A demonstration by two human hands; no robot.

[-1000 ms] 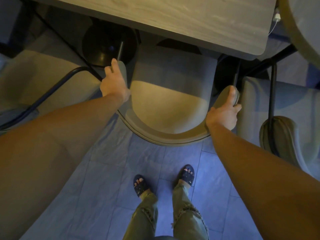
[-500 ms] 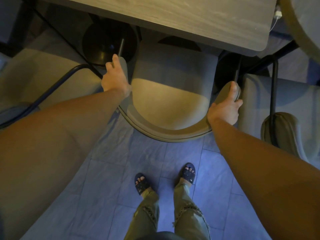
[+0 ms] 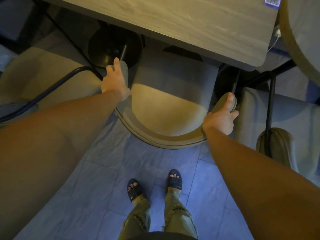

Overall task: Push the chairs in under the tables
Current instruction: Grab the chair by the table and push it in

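With the chair [image 3: 170,108] already halfway under the table [image 3: 173,26], the left hand [image 3: 115,80] and right hand [image 3: 220,118] each wrap an armrest tip, so push both sides evenly and straight.

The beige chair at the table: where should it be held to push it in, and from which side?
Grip the chair by the two forward ends of its curved backrest, from behind, standing at its back. The left hand and right hand already wrap those ends. The backrest curves around the seat, so a hold at each end should keep the push straight under the table.
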